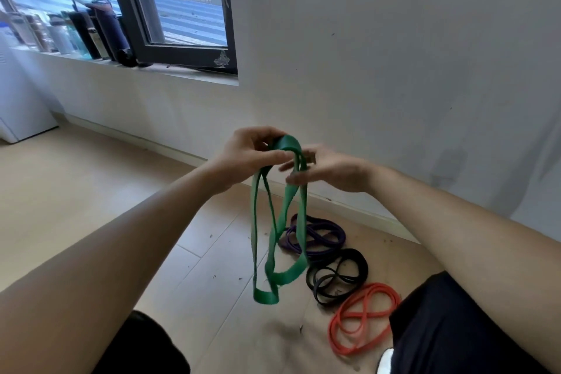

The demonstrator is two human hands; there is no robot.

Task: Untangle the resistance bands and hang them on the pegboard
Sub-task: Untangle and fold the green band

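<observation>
Left hand (255,152) pinches the limp, stretchy green band (291,196) at its top fold, a sound hold; blurred right hand (323,171) seems spread.

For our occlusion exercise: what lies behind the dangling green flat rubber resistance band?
The coiled purple rubber band on the pale wooden floor; the green flat rubber resistance band covers its left edge.
</observation>
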